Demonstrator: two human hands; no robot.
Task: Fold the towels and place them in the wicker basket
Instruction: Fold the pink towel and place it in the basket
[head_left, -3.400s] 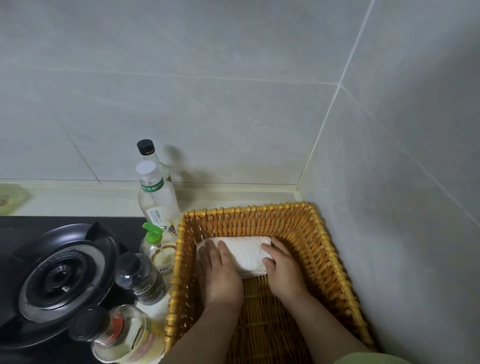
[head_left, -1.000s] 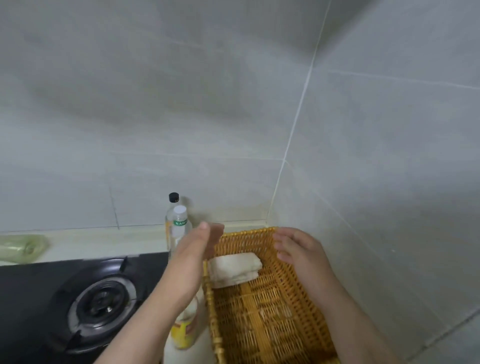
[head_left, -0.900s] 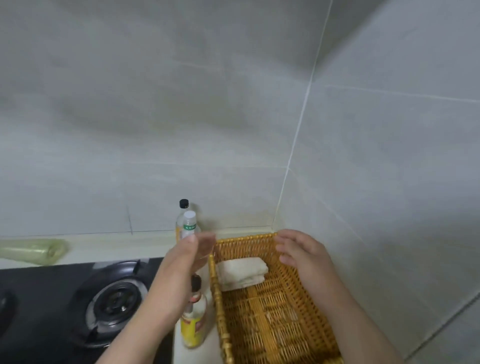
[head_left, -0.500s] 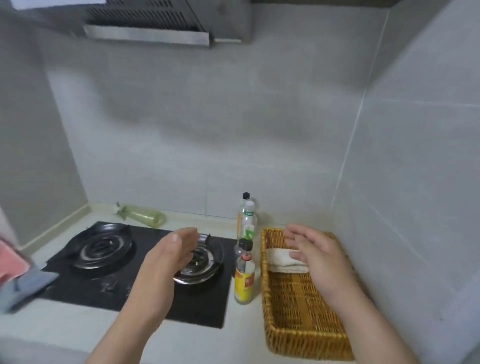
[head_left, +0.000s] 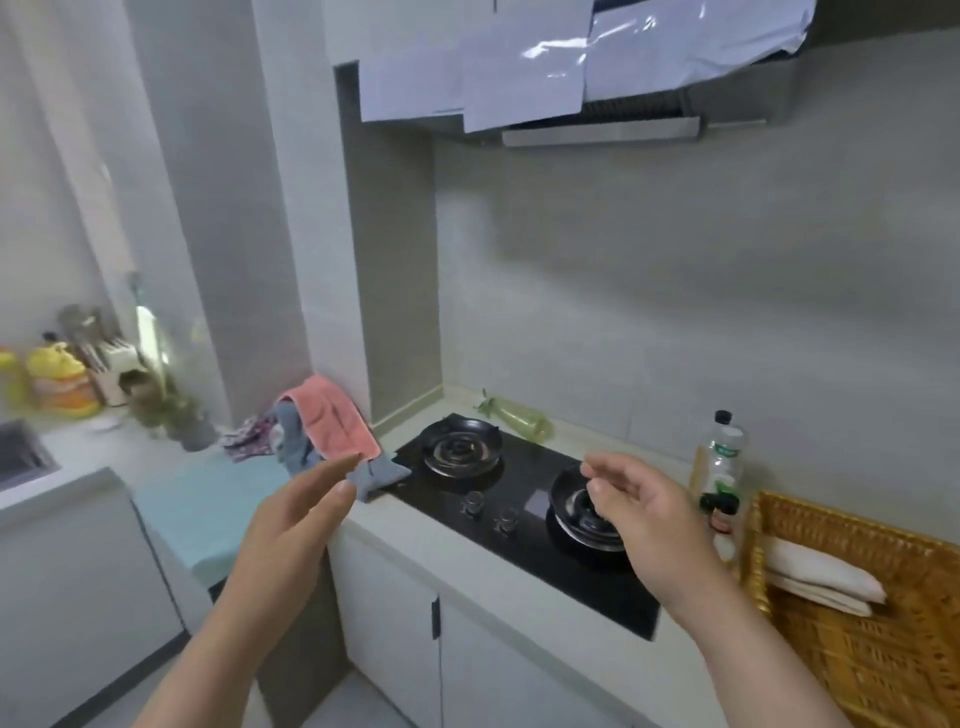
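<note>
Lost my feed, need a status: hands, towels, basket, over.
Left hand and right hand open, empty, above counter. One folded white towel in wicker basket. Pink towel and grey cloths piled left of stove. Path clear.

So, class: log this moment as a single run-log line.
left hand: empty, open | right hand: empty, open | white towel: folded, in wicker basket | towel pile: unfolded, left of stove

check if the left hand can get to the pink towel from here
Probably yes: the left hand is open and empty, fingers aimed at the pink towel, with nothing between them, though a gap remains.
</note>
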